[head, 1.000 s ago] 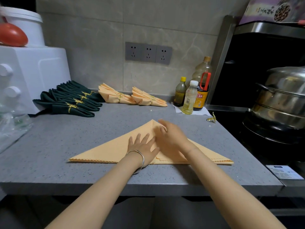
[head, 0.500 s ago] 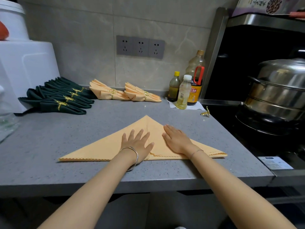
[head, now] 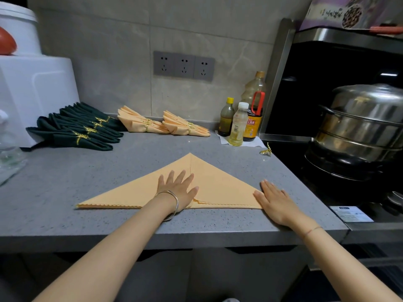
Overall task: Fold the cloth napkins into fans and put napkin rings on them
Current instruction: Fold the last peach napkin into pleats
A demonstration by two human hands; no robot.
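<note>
An orange napkin [head: 220, 184] lies on the grey counter [head: 87, 177], folded into a wide triangle with its point away from me. My left hand [head: 177, 187] presses flat on its middle, fingers spread. Flat on the napkin's right corner lies my right hand [head: 273, 198], fingers straight. A loose gold napkin ring [head: 266, 151] sits near the counter's right edge. At the back lie two orange fan napkins [head: 163, 125] with gold rings and several dark green ringed fans [head: 76, 129].
Three bottles [head: 242, 120] stand at the back right on a paper. A steel steamer pot [head: 357, 127] sits on the black stove to the right. A white appliance [head: 32, 92] and a clear plastic bag [head: 9, 158] are at the left.
My right hand has slid from the napkin's middle out to its right corner, smoothing it flat. My left hand stays pressed on the middle.
</note>
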